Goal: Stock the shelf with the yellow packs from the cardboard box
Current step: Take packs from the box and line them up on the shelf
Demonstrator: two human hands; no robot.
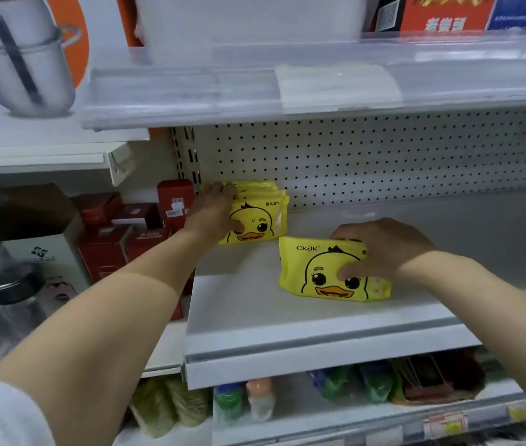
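So the white shelf has a little row of yellow duck packs standing upright in the back-left corner, right up against the pegboard. The left hand is on that row. Its fingers are curled over the tops and the thumb is pressed on the duck face of the front one, so it's clamped on them.

Over to the right and closer to the front edge, another yellow pack sits with its bottom edge on the shelf, apart from the row. The right hand has it pinched, with fingers hooked over the top edge and thumb flat on the front by the duck's eye.

Next bay to the left has a bunch of red boxes. On the level below there are some greenish bottles, pretty blurry though.
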